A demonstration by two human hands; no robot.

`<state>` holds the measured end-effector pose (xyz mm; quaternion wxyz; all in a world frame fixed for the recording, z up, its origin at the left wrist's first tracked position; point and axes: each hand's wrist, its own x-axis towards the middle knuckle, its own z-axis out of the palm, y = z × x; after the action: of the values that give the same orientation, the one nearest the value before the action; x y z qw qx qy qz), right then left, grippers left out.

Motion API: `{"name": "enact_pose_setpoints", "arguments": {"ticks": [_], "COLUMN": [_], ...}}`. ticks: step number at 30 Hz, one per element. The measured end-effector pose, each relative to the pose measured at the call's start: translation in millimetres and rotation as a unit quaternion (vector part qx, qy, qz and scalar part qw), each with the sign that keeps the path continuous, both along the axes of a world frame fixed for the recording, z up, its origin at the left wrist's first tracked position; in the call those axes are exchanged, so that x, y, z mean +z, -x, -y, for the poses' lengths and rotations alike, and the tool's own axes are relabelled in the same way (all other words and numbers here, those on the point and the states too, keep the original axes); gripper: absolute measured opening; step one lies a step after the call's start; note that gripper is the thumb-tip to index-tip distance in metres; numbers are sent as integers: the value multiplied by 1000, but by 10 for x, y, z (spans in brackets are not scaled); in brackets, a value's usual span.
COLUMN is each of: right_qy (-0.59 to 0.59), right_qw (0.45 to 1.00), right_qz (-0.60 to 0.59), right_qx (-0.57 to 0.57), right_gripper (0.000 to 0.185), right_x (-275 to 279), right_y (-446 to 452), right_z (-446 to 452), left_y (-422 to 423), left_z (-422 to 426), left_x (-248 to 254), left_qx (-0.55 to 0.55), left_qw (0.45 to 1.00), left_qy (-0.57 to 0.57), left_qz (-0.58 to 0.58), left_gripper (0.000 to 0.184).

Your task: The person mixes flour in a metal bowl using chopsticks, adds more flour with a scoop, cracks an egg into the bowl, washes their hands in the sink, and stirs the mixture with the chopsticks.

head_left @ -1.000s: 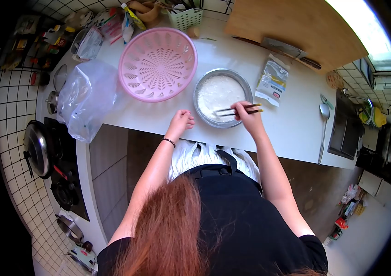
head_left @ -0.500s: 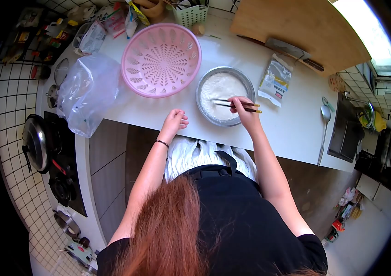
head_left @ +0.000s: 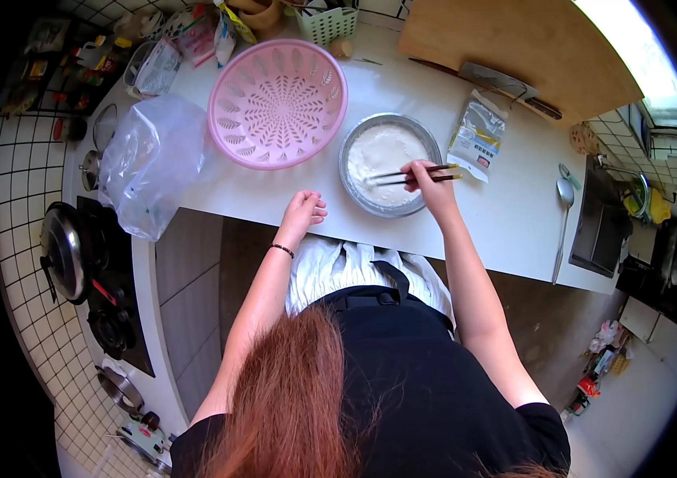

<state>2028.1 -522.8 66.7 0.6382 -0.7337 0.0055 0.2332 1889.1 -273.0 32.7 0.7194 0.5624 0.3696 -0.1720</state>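
In the head view, my right hand [head_left: 427, 185] is closed around a pair of dark chopsticks [head_left: 400, 174] with gold-coloured ends. Their tips reach into white flour [head_left: 386, 150] in a round metal bowl [head_left: 344, 163]. The flour looks powdery, with small clumps near the tips. My left hand [head_left: 304, 213] hovers by the counter's front edge, left of the bowl and apart from it. It holds nothing, and its fingers are loosely bent. A dark beaded bracelet circles that wrist.
A pink perforated basket [head_left: 286, 163] and a clear plastic bag [head_left: 151, 163] are to the left. Right of the bowl lie a silver packet [head_left: 478, 139] and a long metal spoon [head_left: 565, 199]. A wooden board [head_left: 506, 52] and a cleaver [head_left: 498, 81] are behind; the sink [head_left: 600, 219] is far right.
My right hand has shifted slightly right and up with the chopsticks, and their tips have moved within the flour. My left hand stays nearly in place.
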Motion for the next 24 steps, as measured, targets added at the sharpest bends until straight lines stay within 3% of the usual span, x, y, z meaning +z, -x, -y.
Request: {"name": "enact_pose_setpoints", "arguments": {"ticks": [1,5,8,12,16,18,19,20,24], "right_qy": [15,29,-4,15,1,-9,-41,-49,7], "right_qw": [999,984,977,1000,981,981,998,999,993], "right_qz": [-36,150,212,16,123,176,54,-2,38], "right_qx": [-9,-88,-17,-20,-152,-78,-6,-19,-113], "right_gripper": [22,23,22,24,25,21,19,22,27], "right_x": [5,-45,-97,19,-68,-96,-86,-86,-22], "right_y": [-16,-52,0,-32,-110,-77,-32,-33,-162], "right_z": [46,-16,-208,-63,-34,-119,-116,-98,118], "left_y": [1,6,5,-2,-24,-67,-92,-111,-193], "left_z": [0,7,22,47,85,156,216,276,424], "left_x": [0,-17,-86,-168,-245,-264,-270,-261,-326], "left_qx": [0,-4,-5,-14,-25,-44,-59,-73,-86], "left_qw": [1000,1000,1000,1000,999,999,998,997,995], "left_qy": [-1,-4,1,6,8,5,3,0,-11], "left_qz": [-1,-7,8,14,19,26,33,39,42], "left_gripper": [25,25,27,26,25,24,23,23,24]}}
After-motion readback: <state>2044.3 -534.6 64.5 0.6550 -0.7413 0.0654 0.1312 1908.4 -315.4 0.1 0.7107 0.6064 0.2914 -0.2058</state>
